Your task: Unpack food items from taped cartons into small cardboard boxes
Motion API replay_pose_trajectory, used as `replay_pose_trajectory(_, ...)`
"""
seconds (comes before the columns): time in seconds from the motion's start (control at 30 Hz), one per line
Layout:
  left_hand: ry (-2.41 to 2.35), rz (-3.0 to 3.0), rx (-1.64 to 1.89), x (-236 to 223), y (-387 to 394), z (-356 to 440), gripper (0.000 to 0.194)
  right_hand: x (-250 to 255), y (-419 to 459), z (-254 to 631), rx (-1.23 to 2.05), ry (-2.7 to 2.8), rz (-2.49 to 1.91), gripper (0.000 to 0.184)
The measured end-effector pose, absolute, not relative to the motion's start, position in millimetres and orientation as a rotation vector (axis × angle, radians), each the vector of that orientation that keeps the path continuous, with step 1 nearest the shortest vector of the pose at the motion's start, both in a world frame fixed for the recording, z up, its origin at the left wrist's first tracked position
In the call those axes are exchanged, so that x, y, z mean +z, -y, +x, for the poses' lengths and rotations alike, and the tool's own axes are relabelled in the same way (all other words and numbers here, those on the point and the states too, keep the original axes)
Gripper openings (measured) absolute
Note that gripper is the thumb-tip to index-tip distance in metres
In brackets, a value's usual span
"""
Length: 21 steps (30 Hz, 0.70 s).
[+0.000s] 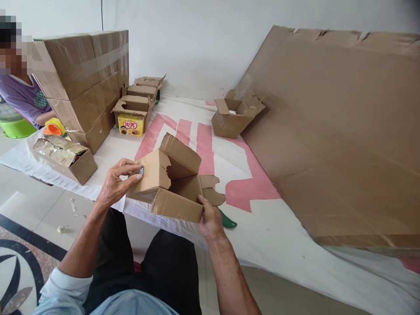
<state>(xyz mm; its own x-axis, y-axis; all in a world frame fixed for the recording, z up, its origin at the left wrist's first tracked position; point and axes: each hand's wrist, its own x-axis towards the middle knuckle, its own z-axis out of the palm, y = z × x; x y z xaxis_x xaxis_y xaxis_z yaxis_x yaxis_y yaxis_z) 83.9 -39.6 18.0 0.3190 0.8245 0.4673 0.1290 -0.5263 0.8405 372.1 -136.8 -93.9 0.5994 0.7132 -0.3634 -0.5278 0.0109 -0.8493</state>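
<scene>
An open cardboard box (183,192) is held tilted above the front edge of the cloth-covered table, its torn flaps spread. My left hand (118,181) is closed at the box's left end, thumb and fingers against the cardboard. By those fingertips is a small blue-and-white patch (141,170), perhaps a label; whether it is stuck on or pinched, I cannot tell. At the near right corner, my right hand (210,217) grips the box wall, thumb on the inner side. Just beyond that hand, a green curved object (227,219) lies partly hidden on the cloth.
Taped cartons (82,83) are stacked at the left, with open boxes (134,107) behind and a taped box (65,157) in front. Orange-and-yellow tape (55,127) lies near a person (19,94). Another open box (234,116) touches a large leaning cardboard sheet (334,131).
</scene>
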Motion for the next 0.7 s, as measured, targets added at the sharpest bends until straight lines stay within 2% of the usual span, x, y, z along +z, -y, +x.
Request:
replay_pose_trajectory(0.2, -0.851, 1.875, 1.261, 14.8, 38.1, 83.5, 0.027, -92.7, 135.4, 371.3, 0.982, 0.152, -1.229, 0.028)
replay_pose_trajectory(0.47, -0.923, 1.956, 1.246, 11.9, 37.6, 85.9, 0.022, -97.7, 135.1, 371.1, 0.951, 0.258, -1.254, 0.042)
replay_pose_trajectory(0.7, -1.060, 2.197, 1.105, 11.0, 34.9, 77.0, 0.032, -101.2, 130.0, 363.2, 0.939, 0.304, -1.276, 0.051)
